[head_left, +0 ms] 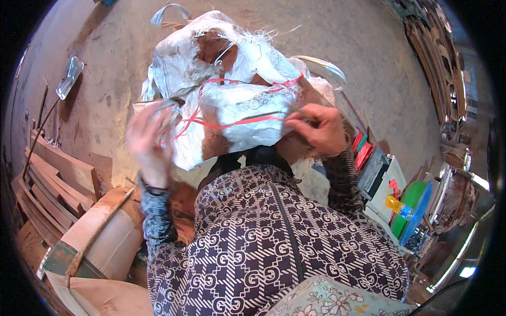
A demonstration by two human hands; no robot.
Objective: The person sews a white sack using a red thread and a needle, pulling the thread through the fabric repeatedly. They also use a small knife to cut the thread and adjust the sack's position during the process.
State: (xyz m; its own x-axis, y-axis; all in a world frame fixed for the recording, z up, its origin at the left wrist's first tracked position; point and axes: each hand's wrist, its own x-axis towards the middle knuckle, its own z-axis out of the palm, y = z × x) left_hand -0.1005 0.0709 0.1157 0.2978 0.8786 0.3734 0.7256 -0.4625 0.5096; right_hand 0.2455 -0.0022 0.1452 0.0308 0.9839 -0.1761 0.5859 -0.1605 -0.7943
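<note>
In front of my body lies a torn white woven sack with frayed edges, brown showing through its holes. A folded white piece of it sits nearest me, with red plastic string running across it. My right hand is closed at the right edge of this piece, fingers pinched where the string ends. A thin dark sliver lies on the sack beside those fingertips; I cannot make out its kind. My left hand is at the left edge by loose string ends, its fingers smeared by motion.
Curved wooden boards are stacked at the left, near large pale sacks with a stick across them. A clear plastic bottle stands far left. At right are green and blue round lids, a yellow bottle and more timber.
</note>
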